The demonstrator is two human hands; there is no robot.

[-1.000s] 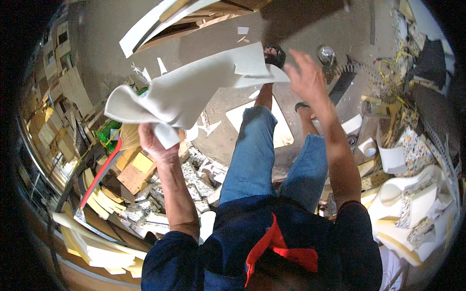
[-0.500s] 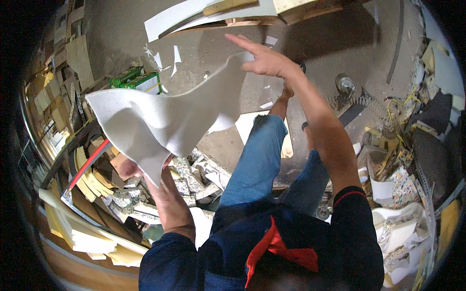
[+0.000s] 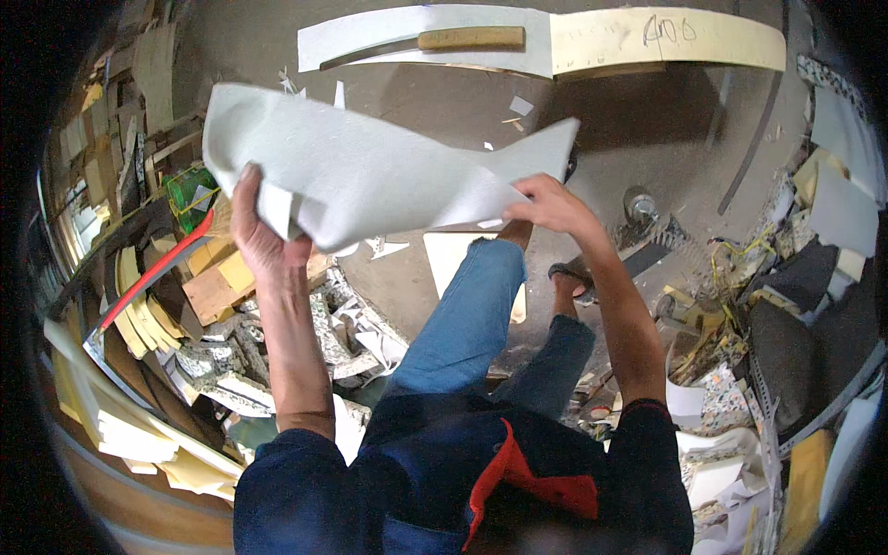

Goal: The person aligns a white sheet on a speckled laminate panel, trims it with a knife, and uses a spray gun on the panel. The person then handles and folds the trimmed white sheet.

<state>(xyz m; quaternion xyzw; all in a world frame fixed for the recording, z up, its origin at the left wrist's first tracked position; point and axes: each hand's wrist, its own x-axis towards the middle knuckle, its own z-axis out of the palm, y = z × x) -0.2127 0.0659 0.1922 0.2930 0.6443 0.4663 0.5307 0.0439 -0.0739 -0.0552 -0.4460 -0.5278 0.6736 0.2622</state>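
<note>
A large, floppy white sheet (image 3: 370, 166), which looks like foam or felt, is held up in front of me, bent and folded over at its lower left. My left hand (image 3: 262, 231) grips its lower left edge, with the thumb lying on the near face. At the sheet's right part, my right hand (image 3: 555, 205) has its fingers closed on the lower edge, beneath a pointed corner. Beyond the sheet, a long curved knife (image 3: 472, 38) with a wooden handle rests on a white curved piece (image 3: 527, 60).
A cream curved panel (image 3: 666, 42) adjoins the white piece. Speckled foam offcuts (image 3: 342, 324) pile up at left, beside a red-edged curved strip (image 3: 157, 268). More scraps (image 3: 731, 398) and dark foam (image 3: 786, 342) lie at right. A pale board (image 3: 449, 268) lies by my leg.
The sheet has swung up and flattened out. My right hand, earlier stretched out with a pointing finger, has come down and closed on its edge. My left hand has risen with the sheet.
</note>
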